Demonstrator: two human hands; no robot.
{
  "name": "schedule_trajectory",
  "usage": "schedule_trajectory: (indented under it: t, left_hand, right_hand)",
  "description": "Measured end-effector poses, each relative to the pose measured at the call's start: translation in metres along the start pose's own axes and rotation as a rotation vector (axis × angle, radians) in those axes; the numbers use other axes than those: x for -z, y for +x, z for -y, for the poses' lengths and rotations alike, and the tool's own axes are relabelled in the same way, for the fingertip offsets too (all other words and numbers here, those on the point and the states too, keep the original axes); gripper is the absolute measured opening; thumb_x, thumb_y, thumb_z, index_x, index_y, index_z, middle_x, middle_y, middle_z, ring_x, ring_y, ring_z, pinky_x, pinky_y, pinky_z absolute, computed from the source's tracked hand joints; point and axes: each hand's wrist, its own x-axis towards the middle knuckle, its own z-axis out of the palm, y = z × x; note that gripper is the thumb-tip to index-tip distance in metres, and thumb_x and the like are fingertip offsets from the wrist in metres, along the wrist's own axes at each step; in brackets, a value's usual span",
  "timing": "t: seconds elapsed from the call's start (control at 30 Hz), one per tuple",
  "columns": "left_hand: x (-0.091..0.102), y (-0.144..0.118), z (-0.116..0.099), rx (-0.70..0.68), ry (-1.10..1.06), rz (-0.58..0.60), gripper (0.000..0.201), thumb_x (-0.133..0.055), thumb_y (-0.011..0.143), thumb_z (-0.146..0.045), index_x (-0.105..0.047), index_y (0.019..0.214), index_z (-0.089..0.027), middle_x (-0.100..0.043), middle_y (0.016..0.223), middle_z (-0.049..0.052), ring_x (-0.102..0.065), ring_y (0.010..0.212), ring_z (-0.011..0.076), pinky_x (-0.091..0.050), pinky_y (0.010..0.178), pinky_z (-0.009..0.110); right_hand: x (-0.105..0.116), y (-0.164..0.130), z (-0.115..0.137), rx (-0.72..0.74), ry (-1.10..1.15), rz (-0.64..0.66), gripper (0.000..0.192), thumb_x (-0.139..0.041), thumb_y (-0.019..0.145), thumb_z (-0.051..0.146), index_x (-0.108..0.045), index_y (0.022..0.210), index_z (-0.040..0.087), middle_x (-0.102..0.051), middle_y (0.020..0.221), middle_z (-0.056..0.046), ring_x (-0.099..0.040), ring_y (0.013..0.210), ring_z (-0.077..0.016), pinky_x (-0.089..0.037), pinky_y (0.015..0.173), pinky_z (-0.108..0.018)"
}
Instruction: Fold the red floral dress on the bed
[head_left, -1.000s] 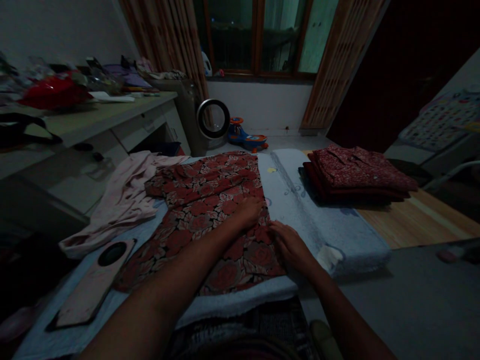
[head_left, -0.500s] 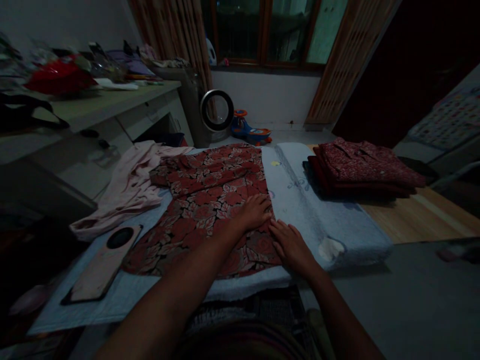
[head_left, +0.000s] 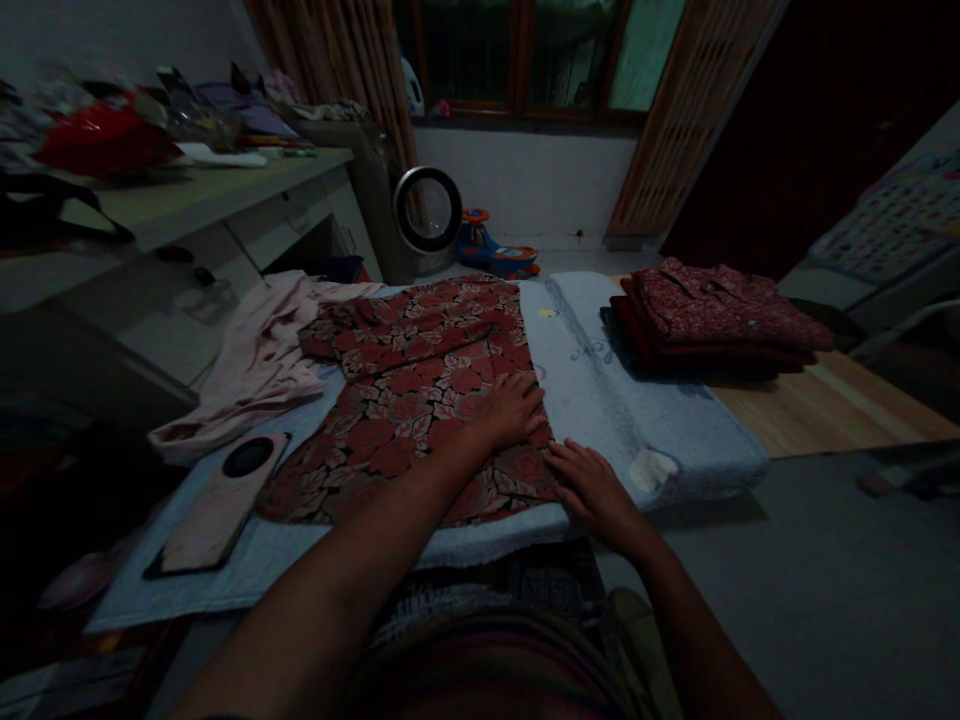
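A red and black floral garment (head_left: 405, 410) lies spread on a pale blue blanket (head_left: 592, 400). My left hand (head_left: 511, 410) rests flat on the garment close to its right edge, fingers stretched out. Just nearer and to the right, my right hand (head_left: 596, 492) lies open across that same edge, its fingertips touching the cloth and its palm over the blanket. Neither hand grips anything that I can see. Left of the floral garment lies a crumpled pale pink garment (head_left: 255, 350).
A phone-like pale slab with a round dark disc (head_left: 217, 510) lies at the blanket's left. Folded dark red clothes (head_left: 712, 315) are stacked on the right, beside a wooden board (head_left: 847, 410). A cluttered desk (head_left: 195, 200) stands left; a blue ride-on toy (head_left: 495, 250) is behind.
My two hands have moved slightly apart, the right one a little down and to the right along the garment's edge. The view has shifted slightly.
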Motion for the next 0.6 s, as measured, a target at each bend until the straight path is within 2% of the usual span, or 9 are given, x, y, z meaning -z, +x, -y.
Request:
schedule_trajectory:
  t: [0.1,0.2,0.27,0.33,0.47,0.6]
  left_hand:
    - [0.01,-0.01,-0.012,-0.023,-0.054,0.07,0.023,-0.057,0.092,-0.025,-0.064,0.114,-0.02,-0.057,0.127,0.011,-0.05,0.121,0.0286,-0.042,0.104,0.044]
    - [0.015,-0.025,-0.023,-0.034,-0.144,0.138,0.016,-0.055,0.092,-0.022,-0.066,0.103,-0.022,-0.06,0.114,0.007,-0.054,0.11,0.025,-0.047,0.095,0.038]
    - [0.013,-0.035,-0.027,-0.038,-0.178,0.128,0.018,-0.054,0.093,-0.02,-0.065,0.107,-0.023,-0.06,0.115,0.006,-0.054,0.11,0.0242,-0.047,0.096,0.038]
    - [0.01,-0.043,-0.029,-0.031,-0.194,0.111,0.025,-0.053,0.093,-0.019,-0.062,0.115,-0.024,-0.059,0.12,0.006,-0.052,0.113,0.0241,-0.046,0.099,0.039]
    - [0.006,-0.051,-0.031,-0.031,-0.218,0.107,0.034,-0.055,0.092,-0.021,-0.058,0.126,-0.026,-0.055,0.133,0.005,-0.048,0.123,0.0243,-0.041,0.107,0.042]
    - [0.005,-0.051,-0.03,-0.018,-0.266,0.09,0.031,-0.057,0.091,-0.019,-0.061,0.121,-0.025,-0.056,0.134,0.005,-0.048,0.123,0.024,-0.041,0.108,0.041]
  right_hand:
    - [0.006,0.002,-0.003,0.048,0.103,-0.049,0.039,-0.051,0.093,0.023,-0.062,0.13,0.026,-0.057,0.144,-0.009,-0.045,0.139,-0.0263,-0.035,0.113,-0.053]
    - [0.012,0.007,-0.003,0.038,0.224,-0.103,0.025,-0.051,0.092,0.02,-0.069,0.108,0.024,-0.069,0.121,-0.008,-0.059,0.117,-0.0236,-0.045,0.102,-0.044]
    - [0.015,0.011,-0.001,0.003,0.259,-0.115,0.021,-0.051,0.09,0.017,-0.068,0.099,0.023,-0.071,0.104,-0.006,-0.062,0.103,-0.0219,-0.047,0.094,-0.04]
    - [0.015,0.014,0.001,-0.024,0.236,-0.101,0.018,-0.052,0.089,0.015,-0.068,0.095,0.023,-0.07,0.096,-0.004,-0.061,0.096,-0.0215,-0.045,0.09,-0.038]
    - [0.014,0.012,0.007,-0.038,0.157,-0.042,0.01,-0.06,0.087,0.018,-0.068,0.089,0.023,-0.067,0.094,-0.004,-0.057,0.095,-0.0218,-0.043,0.088,-0.037]
    - [0.019,0.007,0.011,-0.017,0.155,-0.016,0.002,-0.065,0.087,0.023,-0.066,0.084,0.023,-0.064,0.097,-0.004,-0.055,0.097,-0.0218,-0.043,0.09,-0.036]
